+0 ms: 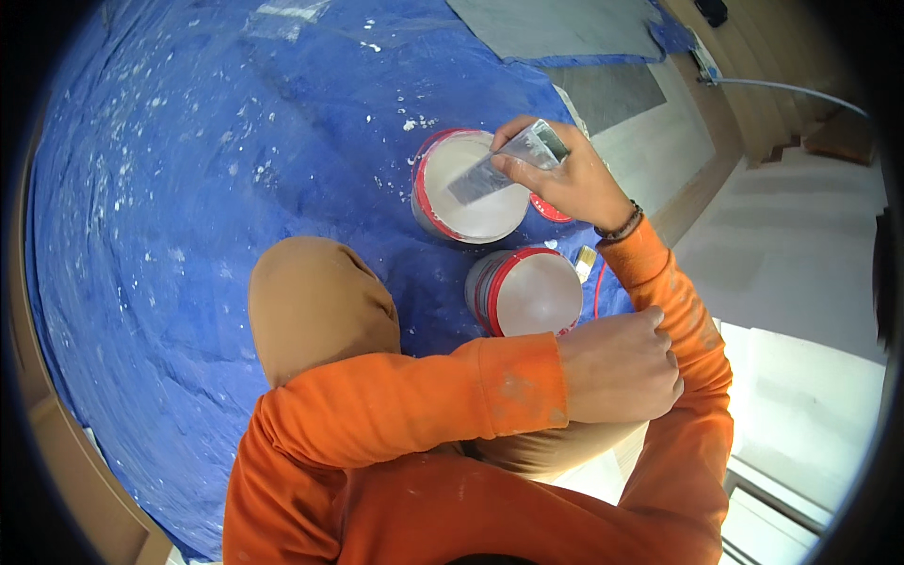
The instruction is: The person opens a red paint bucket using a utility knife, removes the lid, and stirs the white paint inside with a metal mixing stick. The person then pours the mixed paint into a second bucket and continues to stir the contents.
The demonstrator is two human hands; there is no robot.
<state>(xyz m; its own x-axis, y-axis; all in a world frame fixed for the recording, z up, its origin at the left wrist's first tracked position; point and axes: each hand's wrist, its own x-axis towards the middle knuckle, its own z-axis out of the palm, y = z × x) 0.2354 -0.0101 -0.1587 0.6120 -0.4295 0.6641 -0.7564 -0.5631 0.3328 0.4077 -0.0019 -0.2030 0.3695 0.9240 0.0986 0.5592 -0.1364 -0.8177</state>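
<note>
My right hand (576, 179) grips a silver metal mud pan (485, 179), thumb on the near side and fingers over the far side. The pan tilts down toward the left, its lower end over a red-rimmed bucket (435, 209) of whitish compound (454, 160). Whether that end touches the compound I cannot tell. My left hand (623, 365) is closed in a fist across my body, against or just in front of my right orange sleeve (692, 344). Its curled fingers hide anything inside. Nearer to me stands a second red-rimmed bucket (482, 292) with a pale, smooth filling (541, 294).
A blue, white-spattered tarp (188, 188) covers the floor under the buckets. Right of them lie a red lid (551, 209), partly hidden, and a paintbrush (586, 262). My bent knee (320, 306) is at the left. Grey sheeting (565, 28) lies far off; a pale wall (782, 245) rises right.
</note>
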